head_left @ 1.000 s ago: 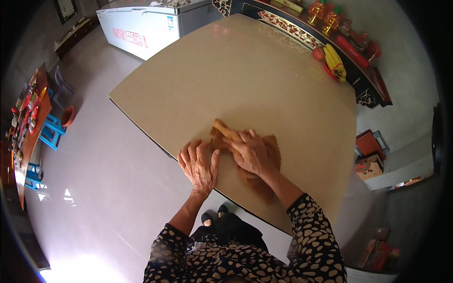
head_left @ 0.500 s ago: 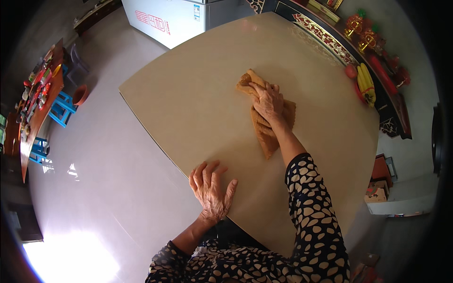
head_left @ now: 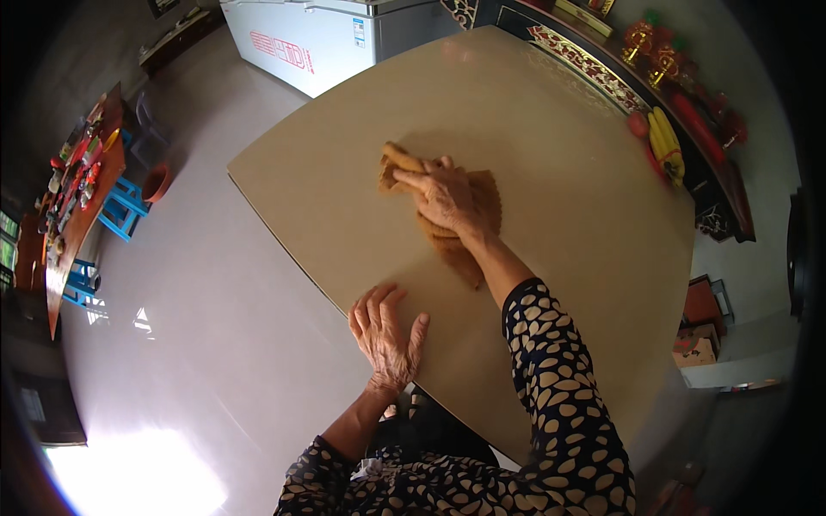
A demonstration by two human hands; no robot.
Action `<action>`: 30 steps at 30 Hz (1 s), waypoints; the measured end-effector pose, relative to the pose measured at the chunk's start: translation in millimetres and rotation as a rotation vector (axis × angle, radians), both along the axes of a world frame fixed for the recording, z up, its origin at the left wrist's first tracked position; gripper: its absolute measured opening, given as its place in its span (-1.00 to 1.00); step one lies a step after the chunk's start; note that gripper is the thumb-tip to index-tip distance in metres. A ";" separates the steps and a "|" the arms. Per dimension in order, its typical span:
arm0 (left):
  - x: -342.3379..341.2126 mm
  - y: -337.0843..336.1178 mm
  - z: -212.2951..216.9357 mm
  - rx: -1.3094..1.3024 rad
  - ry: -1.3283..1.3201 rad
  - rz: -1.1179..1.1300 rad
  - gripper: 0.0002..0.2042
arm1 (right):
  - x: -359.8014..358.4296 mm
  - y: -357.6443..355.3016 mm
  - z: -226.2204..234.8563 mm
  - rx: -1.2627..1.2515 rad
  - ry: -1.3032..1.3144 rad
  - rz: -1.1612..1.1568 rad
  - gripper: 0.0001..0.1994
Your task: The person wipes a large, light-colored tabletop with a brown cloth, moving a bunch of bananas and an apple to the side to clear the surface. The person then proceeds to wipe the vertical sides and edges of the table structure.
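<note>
My right hand (head_left: 446, 196) presses flat on a crumpled orange-brown cloth (head_left: 477, 225) lying in the middle of a large beige table (head_left: 559, 275). The cloth bunches out past my fingertips toward the far left and trails back under my wrist. Spread flat, my left hand (head_left: 385, 331) rests on the near edge of the table with its fingers apart and nothing in it. Both forearms wear dark sleeves with a pale spotted pattern.
A white chest freezer (head_left: 314, 39) stands beyond the table's far corner. A dark carved sideboard (head_left: 688, 146) on the right bears bananas (head_left: 667, 146) and red ornaments. On the left are blue stools (head_left: 120, 211) and a cluttered wooden table (head_left: 73, 198). The glossy floor (head_left: 198, 344) spreads left.
My right hand has slid the cloth away across the table, toward the far side. My left hand came off the cloth and now rests flat on the near table edge.
</note>
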State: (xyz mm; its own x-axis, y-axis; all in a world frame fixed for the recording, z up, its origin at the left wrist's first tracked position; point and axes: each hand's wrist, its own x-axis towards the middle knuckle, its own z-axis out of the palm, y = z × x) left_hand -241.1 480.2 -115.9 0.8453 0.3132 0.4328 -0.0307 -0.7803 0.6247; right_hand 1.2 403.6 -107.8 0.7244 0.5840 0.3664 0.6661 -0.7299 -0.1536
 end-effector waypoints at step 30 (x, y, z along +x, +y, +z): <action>-2.6 2.8 -5.8 0.094 0.030 -0.003 -0.52 | -139.7 -311.7 -21.5 -0.006 -0.028 -1.096 -0.56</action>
